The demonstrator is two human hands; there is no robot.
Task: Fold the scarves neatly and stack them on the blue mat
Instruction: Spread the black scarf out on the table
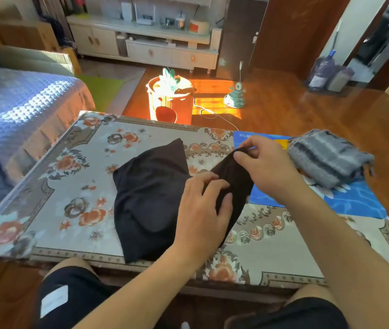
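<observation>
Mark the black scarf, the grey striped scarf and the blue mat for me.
black scarf (pixel 148 200): head view, its broad flat part.
grey striped scarf (pixel 326 160): head view, top of the folded bundle.
blue mat (pixel 354 203): head view, bare near corner.

- The flat blue mat (pixel 359 205) lies partly hidden under the folded grey striped fringed scarf (pixel 328 157).
- The left hand (pixel 203 210) covers part of the thin black scarf (pixel 148 198).
</observation>
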